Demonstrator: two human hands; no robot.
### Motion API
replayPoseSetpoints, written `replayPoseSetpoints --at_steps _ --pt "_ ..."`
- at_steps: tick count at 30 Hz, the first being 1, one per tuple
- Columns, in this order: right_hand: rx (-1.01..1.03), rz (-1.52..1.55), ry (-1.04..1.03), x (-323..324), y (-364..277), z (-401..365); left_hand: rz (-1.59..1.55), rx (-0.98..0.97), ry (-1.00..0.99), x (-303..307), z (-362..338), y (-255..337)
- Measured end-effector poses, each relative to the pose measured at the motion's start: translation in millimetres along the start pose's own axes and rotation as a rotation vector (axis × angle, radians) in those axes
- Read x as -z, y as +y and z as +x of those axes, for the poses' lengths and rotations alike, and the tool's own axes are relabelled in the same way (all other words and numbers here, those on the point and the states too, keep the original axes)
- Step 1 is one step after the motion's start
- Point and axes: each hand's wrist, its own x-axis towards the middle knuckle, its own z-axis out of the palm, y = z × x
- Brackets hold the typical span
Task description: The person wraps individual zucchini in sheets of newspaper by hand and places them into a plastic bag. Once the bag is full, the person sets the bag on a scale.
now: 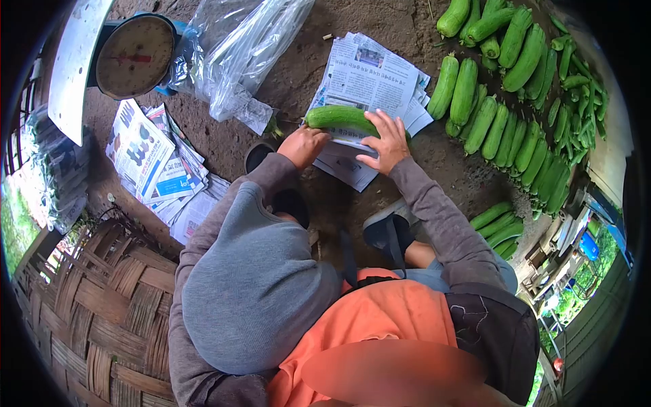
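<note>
A long green luffa gourd point(339, 117) lies across a newspaper sheet point(347, 136) on a stack of newspaper point(376, 71) on the ground. My left hand point(305, 147) is closed at the gourd's left end, its fingers pinching the near edge of the sheet. Over the right end of the gourd is my right hand point(390, 144), fingers and thumb spread, touching the gourd and the paper. That hand covers part of the gourd's right end.
Rows of green gourds point(498, 129) lie on the right, with smaller green pods point(576, 108) beyond. A clear plastic bag point(251, 51) and a round dial scale point(134, 55) are at upper left. More newspapers point(146, 156) lie left, above a woven bamboo surface point(102, 298).
</note>
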Motion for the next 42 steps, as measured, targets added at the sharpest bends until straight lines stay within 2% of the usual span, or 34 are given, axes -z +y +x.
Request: replayPoseSetpoints --at_steps 3,12,13,16,17,19,22,23,25,26,28,30,32,33,36,38,39,40,42 --pt "-0.029 0.017 0.03 -14.6 8.9 -11.7 -0.049 -0.04 0.107 -0.5 1.8 -1.4" --pt "-0.113 0.333 0.158 -18.9 32.1 -3.3 0.082 0.063 0.001 54.1 26.7 28.4" --pt "-0.128 0.348 0.153 -15.6 32.3 -0.1 0.048 0.073 0.034 55.8 30.2 28.0" --pt "-0.132 0.378 0.102 -8.2 33.9 8.6 0.044 -0.093 0.29 41.4 45.1 12.0" --pt "-0.14 0.36 0.209 2.2 29.3 14.9 0.029 -0.09 0.298 38.5 49.4 8.8" --pt "-0.16 0.326 0.416 27.1 9.1 26.6 -0.079 -0.05 0.202 40.0 60.6 3.4" --pt "-0.068 0.452 0.391 36.6 -19.5 25.3 -0.16 0.009 0.15 45.6 74.7 4.3" --pt "0.043 0.399 0.394 32.3 -30.2 28.8 -0.178 0.055 0.134 42.8 77.8 1.7" --pt "-0.007 0.257 0.347 -0.5 -24.9 28.1 -0.195 0.154 0.061 43.7 81.8 -1.6" --pt "-0.045 0.13 0.36 -8.3 -19.4 32.3 -0.15 0.117 0.183 43.7 80.7 -0.9" --pt "-0.13 0.105 0.365 -22.4 1.7 41.1 -0.06 0.045 0.429 42.7 73.4 3.2" --pt "-0.157 0.117 0.343 -31.3 13.6 43.4 0.031 0.195 0.578 46.7 58.5 9.0" --pt "-0.12 0.154 0.296 -33.4 20.5 45.0 -0.135 0.51 0.538 30.8 34.8 3.7" --pt "-0.142 0.177 0.257 -30.1 22.9 48.0 -0.354 0.811 0.357 28.9 27.6 7.0" --pt "-0.215 0.271 0.176 -25.8 23.8 57.2 -1.329 1.017 0.055 1.6 6.3 -1.2" --pt "-0.256 0.382 0.175 -29.8 12.4 64.1 -1.617 1.004 0.077 3.4 14.6 21.2" --pt "-0.239 0.42 0.197 -30.1 -1.7 69.1 -1.736 0.903 0.102 0.5 18.6 21.6" --pt "-0.26 0.518 0.208 -36.6 -14.4 72.4 -1.777 0.752 0.14 -6.0 22.8 12.2" --pt "-0.307 0.712 0.231 -46.5 -39.2 79.5 -1.749 0.671 0.26 9.3 25.0 5.8"
